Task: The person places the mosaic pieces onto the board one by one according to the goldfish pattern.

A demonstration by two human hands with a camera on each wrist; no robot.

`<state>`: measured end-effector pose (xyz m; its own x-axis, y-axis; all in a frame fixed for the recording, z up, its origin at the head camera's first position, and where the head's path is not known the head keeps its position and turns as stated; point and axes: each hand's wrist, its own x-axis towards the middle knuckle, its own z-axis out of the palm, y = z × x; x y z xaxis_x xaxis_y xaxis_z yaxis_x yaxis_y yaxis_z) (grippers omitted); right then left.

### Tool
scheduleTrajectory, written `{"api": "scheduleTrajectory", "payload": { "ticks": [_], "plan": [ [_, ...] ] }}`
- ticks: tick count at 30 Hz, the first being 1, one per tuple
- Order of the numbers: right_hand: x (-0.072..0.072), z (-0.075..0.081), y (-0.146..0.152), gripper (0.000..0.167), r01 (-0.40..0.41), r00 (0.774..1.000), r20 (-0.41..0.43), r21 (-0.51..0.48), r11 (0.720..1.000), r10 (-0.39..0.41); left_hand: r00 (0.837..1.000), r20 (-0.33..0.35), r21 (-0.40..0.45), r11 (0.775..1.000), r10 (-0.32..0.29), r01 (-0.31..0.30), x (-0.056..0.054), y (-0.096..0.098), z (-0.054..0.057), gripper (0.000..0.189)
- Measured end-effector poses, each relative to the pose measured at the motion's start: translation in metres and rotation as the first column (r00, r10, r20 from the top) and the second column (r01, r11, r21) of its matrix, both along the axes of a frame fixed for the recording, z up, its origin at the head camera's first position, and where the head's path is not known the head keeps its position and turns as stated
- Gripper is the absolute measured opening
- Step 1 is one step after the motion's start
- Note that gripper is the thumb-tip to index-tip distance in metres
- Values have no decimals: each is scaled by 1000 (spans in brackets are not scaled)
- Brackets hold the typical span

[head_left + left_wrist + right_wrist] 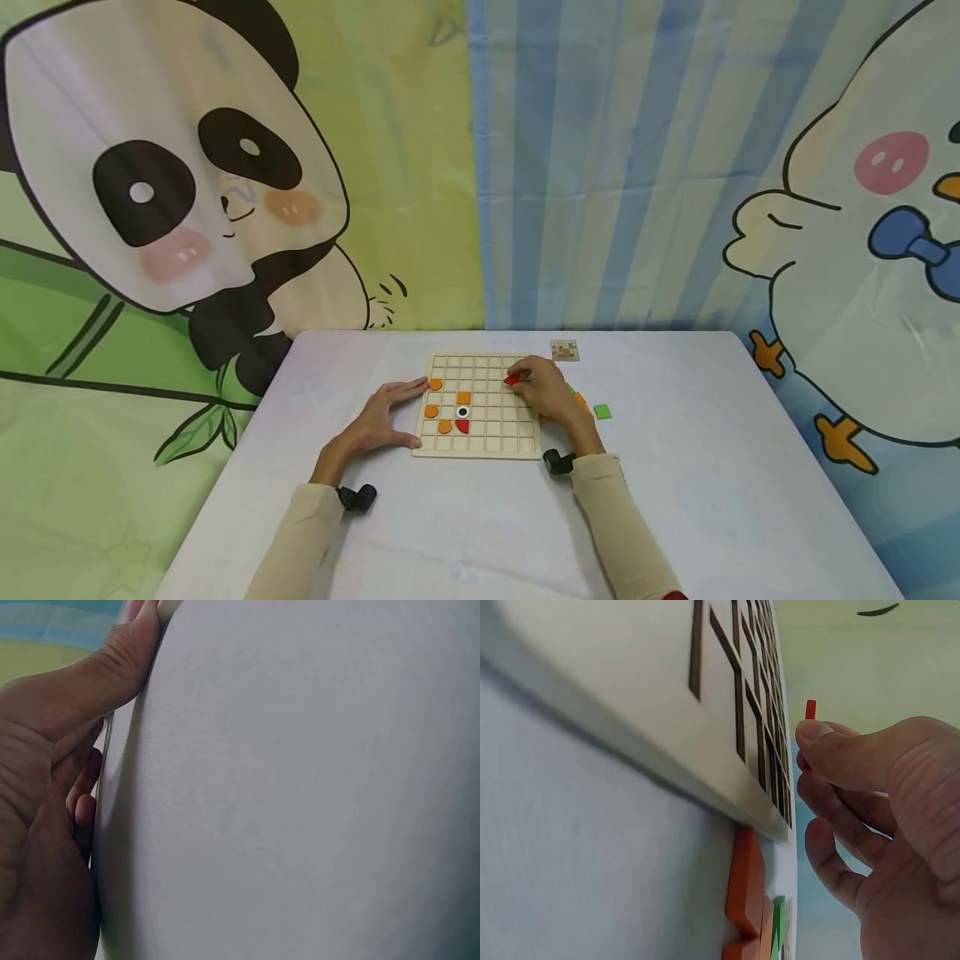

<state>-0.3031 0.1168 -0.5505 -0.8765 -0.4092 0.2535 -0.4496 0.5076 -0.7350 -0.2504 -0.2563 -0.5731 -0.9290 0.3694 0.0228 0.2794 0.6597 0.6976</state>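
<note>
Here, the desk (450, 525) fills the foreground. The left hand (369, 427) lies with thumb and fingers spread apart against the left side of the gridded board (502, 442), gripping no piece. On the board, from the near rows outward, sit a red quarter-disc (462, 427), a near orange disc (445, 427), a ring-marked piece (462, 412), a middle orange disc (431, 412), an orange square (463, 398) and a far orange disc (435, 384). By this count the work appears to be at an early stage: six pieces placed, covering a small share of the grid. Off the board's right side lie a loose green square (602, 412) and loose orange pieces (746, 881), apparently left to place. Over the board's right part, the right hand (547, 390) pinches a red piece (511, 380) between thumb and fingertips. Its exposed end points leftward, away from the hand; the right wrist view shows it edge-on, seemingly parallel to the board's face. Fingers cover the rest, so its long axis cannot be told. Beyond lies a small patterned card (565, 350), before a panda backdrop (67, 100).
</note>
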Motion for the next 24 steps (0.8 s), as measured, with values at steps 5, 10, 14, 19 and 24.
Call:
{"api": "scheduleTrajectory", "payload": {
  "ticks": [5,10,14,19,24],
  "plan": [
    [-3,-1,-11,23,-30,1000,0,36,999,30,1000,-27,16,1000,-13,13,-1,0,-2,113],
    [-5,0,-23,22,-71,997,10,37,997,70,999,-41,27,999,-16,17,-1,0,-2,113],
    [-7,-3,-34,20,-95,995,22,45,994,94,999,-28,37,999,-15,16,0,-1,-2,113],
    [-9,-3,-46,21,-115,993,40,34,993,113,999,-35,21,1000,-11,12,0,0,-2,113],
    [-9,0,-55,22,-133,991,27,20,991,132,1000,-28,12,1000,-5,5,0,0,-1,113]
  ]
}}
